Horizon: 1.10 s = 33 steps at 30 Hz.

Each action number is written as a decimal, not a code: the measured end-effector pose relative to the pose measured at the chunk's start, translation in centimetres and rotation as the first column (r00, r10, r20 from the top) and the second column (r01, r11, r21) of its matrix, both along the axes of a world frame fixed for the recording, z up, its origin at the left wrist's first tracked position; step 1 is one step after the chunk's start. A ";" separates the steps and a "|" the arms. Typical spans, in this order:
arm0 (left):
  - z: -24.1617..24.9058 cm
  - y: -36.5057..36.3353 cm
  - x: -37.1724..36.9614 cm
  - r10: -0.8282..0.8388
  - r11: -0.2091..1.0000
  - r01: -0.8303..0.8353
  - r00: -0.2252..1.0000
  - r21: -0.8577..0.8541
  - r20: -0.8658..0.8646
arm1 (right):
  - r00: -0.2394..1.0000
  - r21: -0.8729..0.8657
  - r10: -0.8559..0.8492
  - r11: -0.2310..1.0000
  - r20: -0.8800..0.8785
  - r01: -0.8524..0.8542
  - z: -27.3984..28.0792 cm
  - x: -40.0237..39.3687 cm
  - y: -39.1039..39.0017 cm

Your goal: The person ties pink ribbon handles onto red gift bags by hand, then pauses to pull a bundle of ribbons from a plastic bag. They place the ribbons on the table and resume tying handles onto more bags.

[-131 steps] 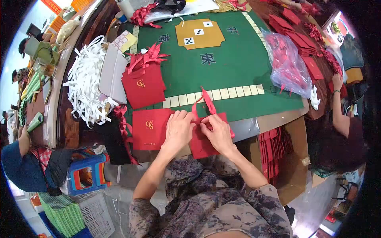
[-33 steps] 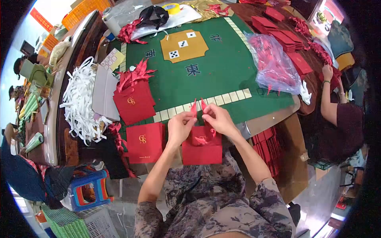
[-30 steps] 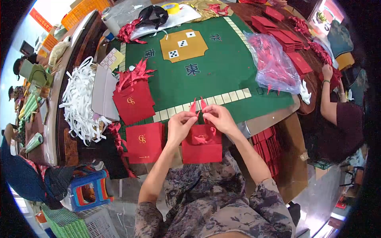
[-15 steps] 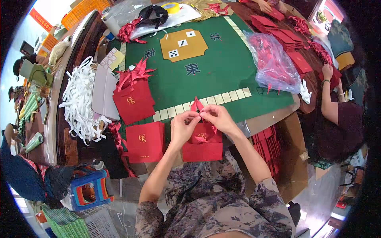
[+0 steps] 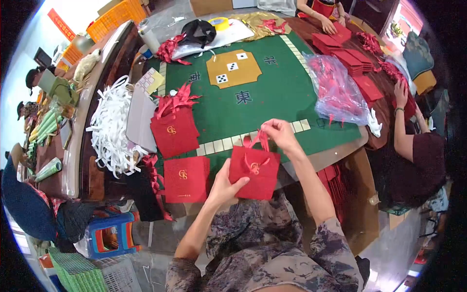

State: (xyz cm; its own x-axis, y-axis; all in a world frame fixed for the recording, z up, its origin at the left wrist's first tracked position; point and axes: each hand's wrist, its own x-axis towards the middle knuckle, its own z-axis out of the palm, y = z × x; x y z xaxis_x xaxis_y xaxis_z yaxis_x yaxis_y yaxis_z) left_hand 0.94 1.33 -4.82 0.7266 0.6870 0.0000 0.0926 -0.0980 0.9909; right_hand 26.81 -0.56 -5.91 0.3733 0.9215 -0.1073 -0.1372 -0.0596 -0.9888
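My left hand [image 5: 224, 183] grips the lower left corner of a small red paper bag [image 5: 255, 171] with a gold logo. Pinching the bag's red ribbon handle [image 5: 260, 140] at the top, my right hand [image 5: 279, 136] holds the bag up over the near edge of the green mat [image 5: 262, 85]. To the left lies a flat red bag [image 5: 186, 179]. Beyond it is a pile of finished red bags [image 5: 175, 131] with ribbon ends sticking up.
White paper strips [image 5: 113, 126] are heaped at the left. A clear plastic sack of red ribbons [image 5: 338, 90] sits at the right. Stacks of flat red bags [image 5: 352, 56] lie beyond it, where another person's arm [image 5: 401, 121] rests. More red bags fill a cardboard box [image 5: 357, 194].
My hands stopped tying the ribbon at the bag's top. The left hand dropped to the bag's bottom corner, and the right lifted the bag by its handle. The view shifted a little.
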 end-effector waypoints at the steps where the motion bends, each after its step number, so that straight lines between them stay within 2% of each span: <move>1: 0.3 -0.1 -0.7 -0.001 0.999 0.001 1.000 0.038 -0.019 | 0.997 0.015 -0.056 0.998 0.047 0.055 -0.1 0.7 0.9; 2: 0.4 -0.4 -1.2 0.010 0.999 -0.009 1.000 0.048 -0.020 | 0.990 0.033 -0.110 0.994 0.092 0.107 -0.2 1.2 1.6; 4: 1.0 -1.0 -1.7 0.028 1.000 -0.028 0.998 -0.002 0.064 | 0.999 0.031 -0.027 0.999 0.029 0.026 -0.1 0.8 2.5; 6: 1.5 -0.5 -2.6 0.053 0.999 -0.053 0.998 0.000 0.032 | 0.976 -0.050 -0.036 0.998 0.216 0.048 0.4 -0.4 3.0; 7: 1.6 0.0 -3.0 0.052 0.999 -0.052 0.998 -0.011 0.045 | 0.974 -0.043 -0.039 0.998 0.223 0.050 1.1 -1.1 2.9; 8: 1.7 0.4 -3.5 0.053 0.998 -0.052 0.997 -0.021 0.056 | 0.975 -0.117 0.009 0.993 0.222 0.017 1.0 -1.2 3.0; 9: 2.3 0.8 -3.8 0.098 0.993 -0.091 0.990 -0.069 0.098 | 0.986 -0.104 -0.037 0.993 0.162 0.055 1.7 -2.0 2.7; 11: 3.5 2.7 -4.7 0.179 0.984 -0.176 0.974 -0.029 0.139 | 0.993 -0.089 -0.065 0.993 0.102 0.074 2.8 -3.6 2.1; 12: 4.1 3.7 -5.0 0.229 0.973 -0.232 0.957 -0.003 0.180 | 0.997 -0.067 0.042 0.997 0.068 -0.037 2.9 -4.1 1.8; 13: 4.8 4.9 -5.7 0.327 0.918 -0.335 0.942 0.213 0.073 | 0.989 -0.044 0.146 0.989 0.037 -0.144 3.1 -4.5 1.8; 14: 5.4 6.4 -5.9 0.268 0.954 -0.284 0.950 0.090 0.163 | 0.987 -0.045 0.154 0.987 0.040 -0.152 3.0 -5.2 2.0; 16: 6.0 9.0 -6.4 0.308 0.937 -0.334 0.928 0.102 0.208 | 0.940 0.038 0.334 0.941 0.073 -0.337 3.2 -7.9 2.9; 17: 6.4 10.0 -6.9 0.319 0.935 -0.339 0.932 0.103 0.169 | 0.939 0.037 0.336 0.940 0.072 -0.339 3.3 -9.2 3.6; 18: 7.0 10.7 -7.3 0.327 0.934 -0.341 0.936 0.105 0.130 | 0.940 0.081 0.333 0.937 0.078 -0.339 3.5 -10.4 4.5; 19: 6.9 11.6 -7.5 0.344 0.917 -0.369 0.924 0.153 0.167 | 0.941 0.125 0.328 0.933 0.084 -0.336 3.5 -11.4 5.4; 20: 6.8 12.1 -7.9 0.376 0.912 -0.398 0.908 0.103 0.187 | 0.943 0.125 0.323 0.935 0.083 -0.332 3.4 -12.1 6.6; 22: 4.4 13.6 -9.5 0.507 0.783 -0.525 0.850 0.335 0.147 | 0.960 0.131 0.245 0.956 0.134 -0.262 2.4 -13.0 9.3; 23: 4.0 13.2 -10.6 0.605 0.748 -0.601 0.792 0.280 0.085 | 0.964 0.174 0.202 0.957 0.172 -0.232 1.6 -13.6 10.6; 24: 2.1 13.1 -11.5 0.679 0.617 -0.656 0.723 0.435 0.128 | 0.967 0.216 0.147 0.957 0.210 -0.193 0.9 -14.1 11.7; 25: 1.4 12.5 -13.0 0.695 0.599 -0.608 0.718 0.521 0.038 | 0.945 0.189 0.103 0.968 0.311 -0.167 0.8 -14.7 12.2; 26: 0.4 11.5 -13.4 0.682 0.605 -0.648 0.721 0.463 0.119 | 0.907 0.159 0.046 0.980 0.418 -0.123 0.6 -15.3 12.9; 27: -0.5 10.7 -14.0 0.599 0.693 -0.625 0.776 0.359 0.196 | 0.856 0.151 -0.009 0.985 0.517 -0.081 -1.0 -15.8 14.0; 28: 0.4 9.1 -14.0 0.656 0.670 -0.630 0.750 0.394 0.084 | 0.878 0.122 0.082 0.980 0.472 -0.157 -0.7 -16.1 13.9; 29: -0.5 8.4 -14.4 0.643 0.668 -0.603 0.762 0.436 0.070 | 0.860 0.180 0.023 0.975 0.509 -0.133 0.0 -16.5 13.2; 30: 0.1 7.1 -13.9 0.660 0.685 -0.629 0.750 0.368 0.053 | 0.863 0.251 -0.047 0.963 0.502 -0.094 -1.1 -17.0 13.5; 32: -0.5 6.0 -13.6 0.672 0.652 -0.618 0.739 0.440 0.043 | 0.913 0.291 -0.060 0.954 0.403 -0.066 -3.0 -17.0 13.7; 33: -0.5 5.6 -13.5 0.649 0.651 -0.588 0.759 0.480 0.051 | 0.902 0.301 -0.079 0.952 0.424 -0.058 -2.2 -16.3 12.6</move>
State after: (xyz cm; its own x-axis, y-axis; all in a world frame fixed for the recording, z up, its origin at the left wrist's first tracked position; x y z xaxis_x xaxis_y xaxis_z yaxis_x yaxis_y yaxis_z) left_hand -12.52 6.94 -5.35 0.1476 0.9185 0.3669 0.4032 -0.3946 0.8256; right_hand 10.55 12.03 -8.11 0.3290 0.8793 0.3443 0.3019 0.2475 -0.9206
